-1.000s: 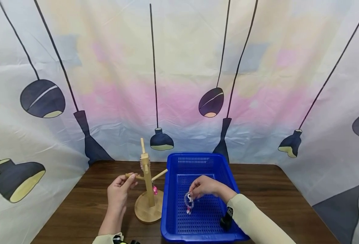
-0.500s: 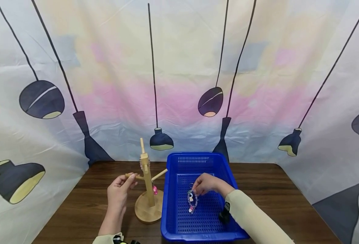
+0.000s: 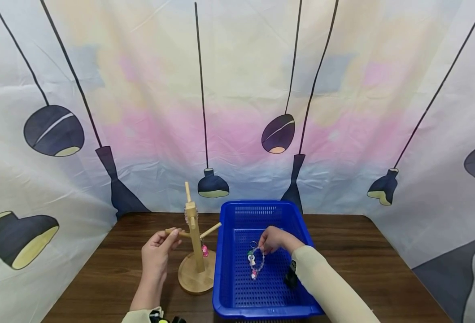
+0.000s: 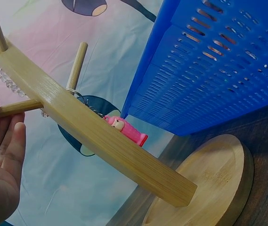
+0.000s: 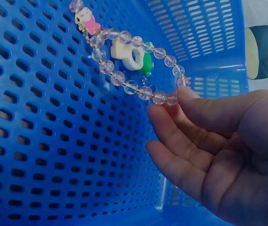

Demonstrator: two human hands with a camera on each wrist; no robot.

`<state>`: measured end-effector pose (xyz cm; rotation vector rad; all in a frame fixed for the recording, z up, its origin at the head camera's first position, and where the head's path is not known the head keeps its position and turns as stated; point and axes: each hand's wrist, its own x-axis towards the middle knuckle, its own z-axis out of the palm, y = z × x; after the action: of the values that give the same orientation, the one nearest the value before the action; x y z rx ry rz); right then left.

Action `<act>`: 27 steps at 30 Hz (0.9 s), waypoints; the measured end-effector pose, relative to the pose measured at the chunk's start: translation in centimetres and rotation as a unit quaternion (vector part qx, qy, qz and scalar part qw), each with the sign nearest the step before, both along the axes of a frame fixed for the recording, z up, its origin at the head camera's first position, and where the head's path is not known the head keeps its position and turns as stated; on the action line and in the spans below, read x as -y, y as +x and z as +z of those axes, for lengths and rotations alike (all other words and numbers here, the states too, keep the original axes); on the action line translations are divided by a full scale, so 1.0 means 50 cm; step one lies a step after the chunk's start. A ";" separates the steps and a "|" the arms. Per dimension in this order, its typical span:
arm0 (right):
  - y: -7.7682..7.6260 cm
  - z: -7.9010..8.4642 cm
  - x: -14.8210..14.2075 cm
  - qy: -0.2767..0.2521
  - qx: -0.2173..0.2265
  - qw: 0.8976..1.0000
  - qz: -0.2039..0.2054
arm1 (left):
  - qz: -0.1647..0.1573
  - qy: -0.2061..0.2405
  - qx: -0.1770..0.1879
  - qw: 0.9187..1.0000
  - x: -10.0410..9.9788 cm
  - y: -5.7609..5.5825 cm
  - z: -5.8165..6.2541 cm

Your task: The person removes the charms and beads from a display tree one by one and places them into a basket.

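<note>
My right hand pinches a bracelet of clear pinkish beads between thumb and fingertips. The loop hangs inside the blue basket, a small pink-and-white charm at its lower end. Behind the loop, in the basket, shows a keychain with a green, white and cream figure. To the left, my left hand grips the end of a peg on a wooden stand. A pink figure keychain hangs from another peg, and a clear beaded bracelet hangs near the stand's top.
The stand's round base sits on the dark wood table, close against the basket's left side. Another bare peg juts up from the top of the post. A cloth backdrop printed with lamps hangs behind the table.
My right hand has shifted right and slightly away with the bracelet, and the keychain behind it shows more fully. My left hand stays on the peg.
</note>
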<state>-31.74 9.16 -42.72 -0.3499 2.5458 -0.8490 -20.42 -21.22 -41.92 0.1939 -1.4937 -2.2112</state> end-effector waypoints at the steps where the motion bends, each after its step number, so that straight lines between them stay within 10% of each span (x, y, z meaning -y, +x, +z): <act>1: -0.003 -0.003 0.000 0.006 -0.004 1.000 0.000 | 0.000 0.001 0.000 1.000 0.000 0.000 0.000; 27: -0.037 -0.047 -0.011 0.003 -0.026 0.998 -0.058 | -0.003 0.009 -0.002 1.000 0.000 -0.001 -0.002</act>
<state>-33.61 9.70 -45.06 -0.2257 2.6382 -0.8852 -20.48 -21.24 -42.00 0.1915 -1.4747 -2.2284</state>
